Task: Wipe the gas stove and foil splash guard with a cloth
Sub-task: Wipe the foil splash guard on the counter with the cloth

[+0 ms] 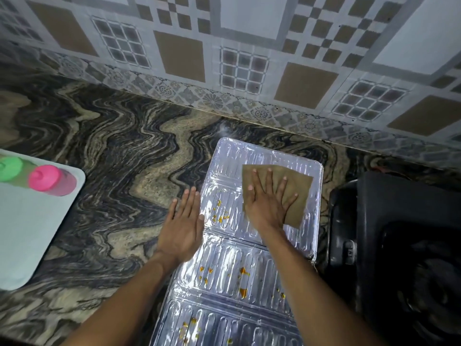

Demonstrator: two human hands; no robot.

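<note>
Brown cloth (294,186) under flat, spread right grip (268,201) on foil splash guard (224,270).
Left grip (183,224) flat, open, beside; two bottles (51,181) farther left; marbled table (119,151).

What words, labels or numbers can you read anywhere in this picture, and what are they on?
No text can be read anywhere in this view.
Stove: a small pale mark on its front near the knob, too blurred to read.
Pink-capped bottle and green-capped bottle: no label text shows.
Foil guard, cloth, wall tiles: patterns only, no writing.
</note>
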